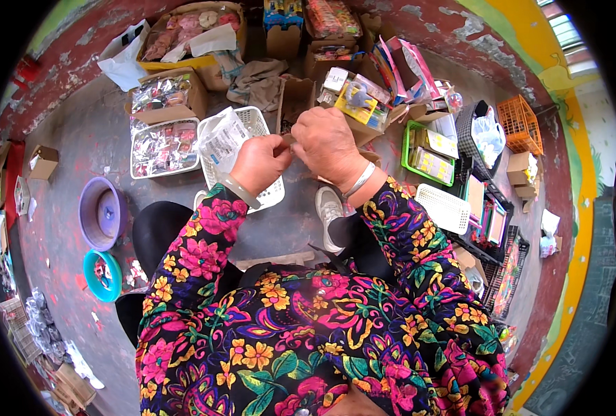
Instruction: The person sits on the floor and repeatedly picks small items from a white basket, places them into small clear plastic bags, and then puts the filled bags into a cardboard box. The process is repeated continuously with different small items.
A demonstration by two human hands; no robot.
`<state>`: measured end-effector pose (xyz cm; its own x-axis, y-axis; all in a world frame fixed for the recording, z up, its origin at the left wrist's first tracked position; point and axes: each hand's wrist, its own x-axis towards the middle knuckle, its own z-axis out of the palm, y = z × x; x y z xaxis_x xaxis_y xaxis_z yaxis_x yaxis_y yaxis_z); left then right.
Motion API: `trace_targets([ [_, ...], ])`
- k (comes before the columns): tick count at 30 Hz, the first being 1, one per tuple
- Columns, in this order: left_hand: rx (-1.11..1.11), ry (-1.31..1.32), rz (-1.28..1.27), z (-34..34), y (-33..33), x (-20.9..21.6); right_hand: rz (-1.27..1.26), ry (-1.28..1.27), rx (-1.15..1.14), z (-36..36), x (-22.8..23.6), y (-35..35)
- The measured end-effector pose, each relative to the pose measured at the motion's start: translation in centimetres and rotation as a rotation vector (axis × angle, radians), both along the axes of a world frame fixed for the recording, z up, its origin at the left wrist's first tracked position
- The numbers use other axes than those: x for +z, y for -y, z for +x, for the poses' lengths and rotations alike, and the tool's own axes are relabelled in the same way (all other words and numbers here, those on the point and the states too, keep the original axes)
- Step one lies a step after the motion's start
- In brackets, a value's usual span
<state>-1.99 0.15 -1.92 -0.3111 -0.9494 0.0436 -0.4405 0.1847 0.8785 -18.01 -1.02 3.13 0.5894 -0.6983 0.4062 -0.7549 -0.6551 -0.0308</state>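
Observation:
My left hand [259, 165] and my right hand [330, 149] meet in front of me, fingertips almost touching. Both are closed in a pinch. A small brownish bit shows between the fingers, too little of it to name. Behind my left hand, a clear plastic bag [219, 143] with a printed white label lies over a white plastic basket [274, 193]. I cannot tell whether my left hand touches the bag. Left of the basket, a white tray [157, 172] holds many small clear packets.
Cardboard boxes [195, 97] of goods stand along the far wall. To the right are a green basket [410, 154], a white basket [444, 209], black crates [500, 201] and an orange crate [519, 125]. A purple basin [117, 208] and a teal basin [94, 290] sit left on the floor.

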Motion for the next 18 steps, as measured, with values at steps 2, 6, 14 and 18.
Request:
trace_targets([
  [2,0.014,-0.037,0.042,-0.2,-0.1,0.7,-0.07,0.003,-0.014,-0.2,0.6,0.2],
  [6,0.122,-0.193,0.127,-0.5,0.0,0.3,-0.002,-0.055,-0.173,0.2,0.1,-0.5],
  [14,0.358,-0.374,-0.052,-1.9,-1.0,-0.2,0.48,0.574,-0.385,1.0,-1.5,-0.2],
  [18,0.378,-0.294,-0.08,-2.2,-0.7,-0.4,0.435,0.536,-0.3,1.1,-1.6,-0.1],
])
